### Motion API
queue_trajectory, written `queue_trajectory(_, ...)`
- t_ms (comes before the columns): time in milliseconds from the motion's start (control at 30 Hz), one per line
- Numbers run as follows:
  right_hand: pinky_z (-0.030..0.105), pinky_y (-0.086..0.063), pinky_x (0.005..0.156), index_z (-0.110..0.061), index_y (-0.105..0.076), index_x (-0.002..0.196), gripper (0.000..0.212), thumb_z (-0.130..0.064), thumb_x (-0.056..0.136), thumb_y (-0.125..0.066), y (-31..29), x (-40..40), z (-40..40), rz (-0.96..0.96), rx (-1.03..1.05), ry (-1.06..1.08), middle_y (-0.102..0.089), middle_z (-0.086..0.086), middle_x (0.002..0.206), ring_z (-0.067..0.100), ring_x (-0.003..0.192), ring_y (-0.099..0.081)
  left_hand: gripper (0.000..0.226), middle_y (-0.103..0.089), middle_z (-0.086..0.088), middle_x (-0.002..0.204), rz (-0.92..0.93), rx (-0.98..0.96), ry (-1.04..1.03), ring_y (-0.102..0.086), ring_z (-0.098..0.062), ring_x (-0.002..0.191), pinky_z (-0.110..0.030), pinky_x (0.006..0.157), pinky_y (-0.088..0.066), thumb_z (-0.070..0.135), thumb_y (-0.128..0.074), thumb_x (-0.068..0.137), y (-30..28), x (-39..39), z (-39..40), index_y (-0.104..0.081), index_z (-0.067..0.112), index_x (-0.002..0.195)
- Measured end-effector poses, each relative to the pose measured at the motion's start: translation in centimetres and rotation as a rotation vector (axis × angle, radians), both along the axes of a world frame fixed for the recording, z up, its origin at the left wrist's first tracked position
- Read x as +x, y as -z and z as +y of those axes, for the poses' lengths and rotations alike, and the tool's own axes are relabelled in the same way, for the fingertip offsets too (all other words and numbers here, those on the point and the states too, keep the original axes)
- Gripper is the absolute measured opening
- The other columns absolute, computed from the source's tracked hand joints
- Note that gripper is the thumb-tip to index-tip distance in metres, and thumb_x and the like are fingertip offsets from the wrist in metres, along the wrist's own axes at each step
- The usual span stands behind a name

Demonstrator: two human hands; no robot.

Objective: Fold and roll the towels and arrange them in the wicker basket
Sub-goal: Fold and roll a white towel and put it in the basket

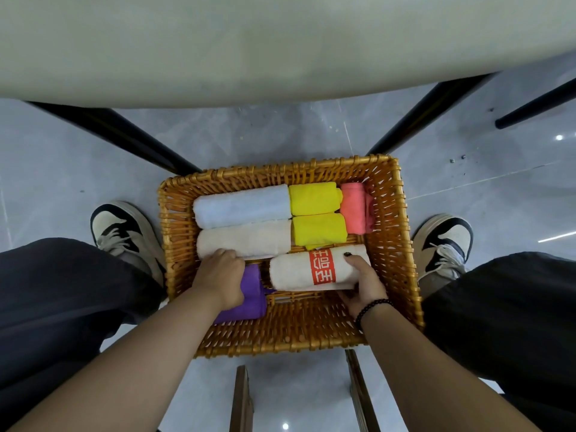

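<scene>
A wicker basket [402,232] stands on the floor between my feet. Several rolled towels lie in it: a pale blue roll [243,205] at the back left, a cream roll [246,240] in front of it, two yellow rolls [314,199] [319,229] and a pink roll [353,208] at the back right. My right hand [366,285] grips a white roll with a red printed band [311,271] at the front right. My left hand [221,279] rests on a purple roll [246,302] at the front left, fingertips touching the cream roll.
A pale table top [280,48] fills the upper view, with black legs [124,135] [430,110] slanting down behind the basket. My shoes [124,232] [442,244] flank the basket on a grey tiled floor. Wooden chair rails [241,400] [358,391] run below the basket.
</scene>
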State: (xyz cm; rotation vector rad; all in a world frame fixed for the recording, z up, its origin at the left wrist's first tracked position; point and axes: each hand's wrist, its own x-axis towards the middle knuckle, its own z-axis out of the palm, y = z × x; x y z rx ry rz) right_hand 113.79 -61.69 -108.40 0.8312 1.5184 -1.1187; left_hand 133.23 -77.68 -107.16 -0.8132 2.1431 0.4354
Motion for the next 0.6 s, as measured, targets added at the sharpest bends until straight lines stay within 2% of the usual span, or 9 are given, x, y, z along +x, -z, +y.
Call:
queue_trajectory(133, 0.042, -0.056, 0.075, -0.011, -0.068, 0.096, 0.024, -0.017, 0.075, -0.076, -0.6, 0.1, 0.0, 0.06, 0.037, 0.004, -0.073, 0.012, 0.095, 0.029, 0.085, -0.069, 0.043, -0.047, 0.0, 0.109, 0.06, 0.036, -0.028, -0.045, -0.019, 0.108, -0.03, 0.086, -0.039, 0.039, -0.07, 0.07, -0.7, 0.4, -0.4, -0.055, 0.02, 0.106)
queue_trajectory(233, 0.042, -0.057, 0.075, -0.011, -0.064, 0.098, 0.025, -0.015, 0.076, -0.075, -1.1, 0.2, -0.1, 0.063, 0.027, 0.016, -0.071, 0.013, 0.097, 0.029, 0.086, -0.069, 0.044, -0.05, 0.005, 0.097, 0.062, 0.212, -0.242, -0.052, -0.013, 0.087, -0.03, 0.072, -0.049, 0.037, -0.075, 0.067, -1.6, 1.2, -1.3, -0.046, 0.022, 0.096)
queue_trajectory(300, 0.042, -0.058, 0.074, -0.011, -0.061, 0.099, 0.027, -0.015, 0.077, -0.076, -1.3, 0.5, -0.3, 0.054, 0.032, 0.017, -0.07, 0.013, 0.098, 0.029, 0.086, -0.068, 0.047, -0.053, 0.004, 0.092, -0.01, 0.316, -0.213, -0.055, -0.012, 0.082, -0.031, 0.071, -0.052, 0.04, -0.077, 0.066, -2.6, 1.6, -1.9, -0.045, 0.025, 0.096)
queue_trajectory(367, 0.042, -0.058, 0.07, -0.01, -0.059, 0.103, 0.032, -0.017, 0.077, -0.077, -1.3, 1.0, -0.6, 0.025, 0.052, 0.017, -0.069, 0.014, 0.098, 0.03, 0.088, -0.068, 0.046, -0.056, 0.004, 0.092, -0.092, 0.355, -0.106, -0.057, -0.012, 0.081, -0.029, 0.073, -0.054, 0.04, -0.076, 0.067, -3.7, 1.5, -1.8, -0.045, 0.026, 0.098)
queue_trajectory(433, 0.043, -0.058, 0.069, -0.011, -0.058, 0.098, 0.028, -0.017, 0.078, -0.076, -1.3, 1.6, -1.1, -0.015, 0.06, -0.003, -0.067, 0.014, 0.097, 0.03, 0.089, -0.067, 0.046, -0.056, 0.004, 0.093, -0.158, 0.39, -0.061, -0.057, -0.013, 0.083, -0.03, 0.074, -0.054, 0.039, -0.075, 0.069, -4.4, 1.3, -1.0, -0.044, 0.027, 0.1)
queue_trajectory(533, 0.041, -0.059, 0.063, -0.014, -0.056, 0.095, 0.021, -0.017, 0.082, -0.072, -1.1, 2.6, -1.9, -0.089, 0.019, -0.042, -0.065, 0.013, 0.097, 0.028, 0.086, -0.066, 0.05, -0.053, 0.006, 0.099, -0.221, 0.464, -0.116, -0.055, -0.014, 0.089, -0.032, 0.078, -0.054, 0.039, -0.075, 0.07, -4.1, 1.5, 0.5, -0.042, 0.028, 0.106)
queue_trajectory(600, 0.043, -0.06, 0.067, -0.014, -0.057, 0.097, 0.02, -0.017, 0.083, -0.071, -1.0, 3.1, -2.3, -0.122, -0.008, -0.048, -0.065, 0.014, 0.101, 0.029, 0.091, -0.066, 0.059, -0.053, 0.005, 0.106, -0.233, 0.493, -0.164, -0.055, -0.015, 0.094, -0.033, 0.083, -0.054, 0.04, -0.074, 0.069, -3.5, 2.0, 1.2, -0.043, 0.027, 0.117)
